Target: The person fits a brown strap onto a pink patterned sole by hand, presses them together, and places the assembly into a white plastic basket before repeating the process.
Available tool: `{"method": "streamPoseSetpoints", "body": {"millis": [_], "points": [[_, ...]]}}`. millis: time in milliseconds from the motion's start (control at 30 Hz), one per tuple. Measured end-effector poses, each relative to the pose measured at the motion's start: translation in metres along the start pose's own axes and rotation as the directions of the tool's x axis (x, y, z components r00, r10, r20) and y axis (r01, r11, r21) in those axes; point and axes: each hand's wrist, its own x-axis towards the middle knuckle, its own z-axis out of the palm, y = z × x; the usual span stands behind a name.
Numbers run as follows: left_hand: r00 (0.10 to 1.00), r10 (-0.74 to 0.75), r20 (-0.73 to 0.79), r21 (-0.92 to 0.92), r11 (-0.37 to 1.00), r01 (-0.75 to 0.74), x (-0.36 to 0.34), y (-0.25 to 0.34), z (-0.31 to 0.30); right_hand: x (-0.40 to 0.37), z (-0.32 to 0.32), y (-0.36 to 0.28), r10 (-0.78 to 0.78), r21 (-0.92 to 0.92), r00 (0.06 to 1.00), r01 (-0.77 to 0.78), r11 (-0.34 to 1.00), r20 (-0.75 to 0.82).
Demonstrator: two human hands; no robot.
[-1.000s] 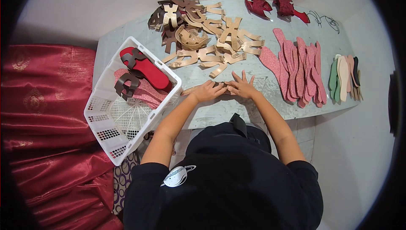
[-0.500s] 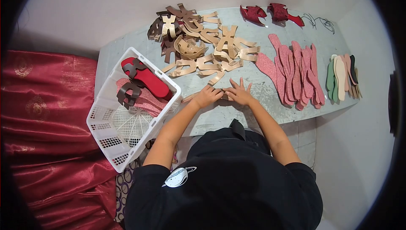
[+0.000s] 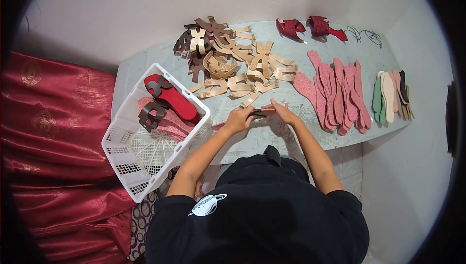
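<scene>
Near the table's front edge, a pink sole piece (image 3: 219, 126) with a dark brown strap piece (image 3: 262, 112) across it lies between my hands. My left hand (image 3: 239, 120) has its fingers closed on the strap piece and the sole at their left side. At the right end of the sole, my right hand (image 3: 284, 112) touches it with the fingers apart. Tan strap pieces (image 3: 228, 85) lie in a pile just beyond my left hand.
The white basket (image 3: 208, 113) at the left holds a red sole, pink soles and dark straps. Pink soles (image 3: 335, 94) lie to the right, with green, cream and black ones (image 3: 388, 94) further right. Red pieces (image 3: 291, 28) and thin black cords (image 3: 371, 36) sit at the back.
The strap and sole piece is lifted and shows more between my hands. My right hand has turned onto its side at the piece's right end. The whole view has shifted slightly.
</scene>
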Motion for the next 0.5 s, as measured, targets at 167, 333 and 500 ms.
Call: {"method": "streamPoseSetpoints", "body": {"millis": [167,333,500], "points": [[0.925,-0.331,-0.186,-0.440,0.870,0.223,0.001,0.020,-0.028,0.005,-0.007,-0.009,-0.159,0.160,0.983,0.171,0.972,-0.086],[0.831,-0.483,-0.277,-0.777,0.622,0.102,0.000,0.029,-0.044,-0.008,0.002,-0.063,-0.457,0.394,0.879,0.471,0.790,-0.135],[0.745,-0.566,-0.354,-0.821,0.569,0.042,-0.006,0.036,-0.061,0.000,0.023,-0.093,-0.469,0.481,0.834,0.552,0.681,-0.292]]}}
